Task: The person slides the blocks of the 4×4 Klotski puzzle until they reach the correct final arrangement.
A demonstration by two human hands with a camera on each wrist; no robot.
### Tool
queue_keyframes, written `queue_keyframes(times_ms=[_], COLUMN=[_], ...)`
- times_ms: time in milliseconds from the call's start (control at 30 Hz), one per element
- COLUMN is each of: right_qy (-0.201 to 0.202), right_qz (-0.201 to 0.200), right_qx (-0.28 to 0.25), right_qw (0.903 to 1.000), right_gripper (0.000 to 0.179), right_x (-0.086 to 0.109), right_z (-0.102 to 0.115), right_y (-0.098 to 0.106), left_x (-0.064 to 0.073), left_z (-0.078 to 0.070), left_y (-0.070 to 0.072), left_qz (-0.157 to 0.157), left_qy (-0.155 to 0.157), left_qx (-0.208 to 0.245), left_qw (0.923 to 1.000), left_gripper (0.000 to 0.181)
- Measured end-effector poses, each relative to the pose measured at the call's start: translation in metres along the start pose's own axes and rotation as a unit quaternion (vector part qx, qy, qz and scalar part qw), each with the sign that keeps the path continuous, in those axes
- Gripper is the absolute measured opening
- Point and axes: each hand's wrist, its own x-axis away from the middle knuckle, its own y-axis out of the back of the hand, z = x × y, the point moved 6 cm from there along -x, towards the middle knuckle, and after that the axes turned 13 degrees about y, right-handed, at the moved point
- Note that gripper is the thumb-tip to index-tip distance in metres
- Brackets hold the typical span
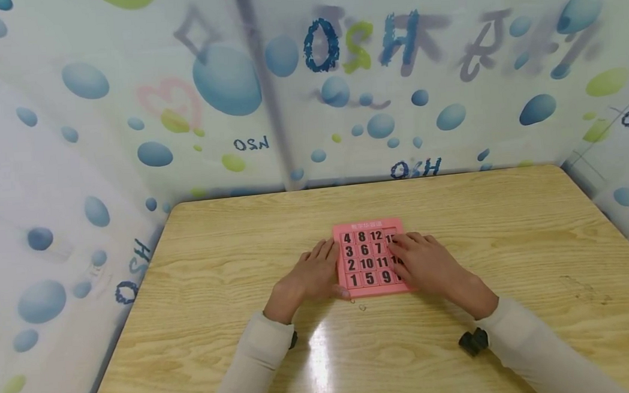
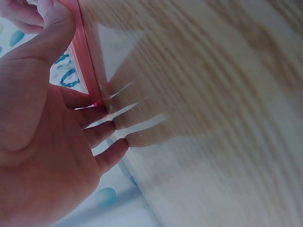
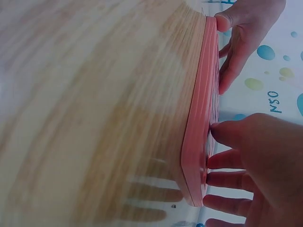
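A pink number sliding puzzle (image 1: pixel 368 224) lies flat on the wooden table, its square tiles bearing black numbers. The top row reads 4, 8, 12, and a partly covered tile that looks like 15 sits slightly lower. My left hand (image 1: pixel 316 273) rests along the puzzle's left side, fingers extended and thumb by the near left corner. In the left wrist view, that hand's fingertips (image 2: pixel 120 143) meet the tabletop beside the pink frame (image 2: pixel 85 52). My right hand (image 1: pixel 428 263) touches the right column of tiles with its fingertips, hiding part of it. The right wrist view shows its thumb (image 3: pixel 227 134) on the puzzle's top.
The light wooden table (image 1: pixel 230 237) extends around the puzzle on every side. A patterned wall covering (image 1: pixel 337 129) with blue and green drops stands behind the far edge. Dark wrist devices (image 1: pixel 473 342) show under the sleeves. Small marks (image 1: pixel 585 288) are on the table at right.
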Motion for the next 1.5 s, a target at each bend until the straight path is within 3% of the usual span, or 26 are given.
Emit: queue_keyframes(times_ms=[1100, 1500], right_qy=[0.015, 0.011], right_qz=[-0.009, 0.011], right_qx=[0.012, -0.012], right_qw=[0.9998, 0.9998], right_gripper=[0.039, 0.053], right_x=[0.008, -0.011], right_z=[0.009, 0.007], right_y=[0.004, 0.0], left_x=[0.001, 0.001], left_z=[0.0, 0.001], left_y=[0.002, 0.002], left_qz=[-0.008, -0.004], left_qy=[-0.002, -0.001], left_qx=[0.002, 0.005], left_qw=[1.0, 1.0], left_gripper=[0.115, 0.114])
